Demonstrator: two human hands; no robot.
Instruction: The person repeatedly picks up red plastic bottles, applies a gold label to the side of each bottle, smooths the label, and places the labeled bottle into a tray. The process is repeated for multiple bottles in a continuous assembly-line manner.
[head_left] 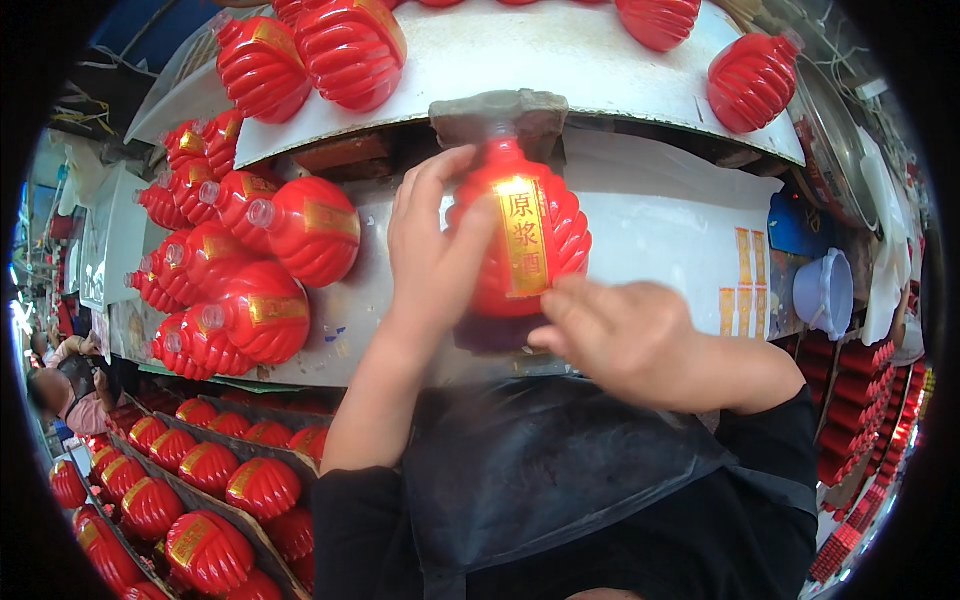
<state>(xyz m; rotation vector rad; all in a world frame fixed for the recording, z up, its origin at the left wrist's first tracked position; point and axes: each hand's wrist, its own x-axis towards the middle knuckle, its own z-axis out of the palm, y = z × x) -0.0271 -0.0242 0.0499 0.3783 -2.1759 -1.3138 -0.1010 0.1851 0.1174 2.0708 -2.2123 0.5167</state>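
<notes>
Right hand beside red bottle

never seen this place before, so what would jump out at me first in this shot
First, the glossy red ribbed bottle at centre, standing under a grey block, with a gold label strip down its front; the left hand wraps its side and the right hand touches the label's lower end. Next, the heap of matching red bottles lying on the white table at left, and more in cardboard trays at lower left.
</notes>
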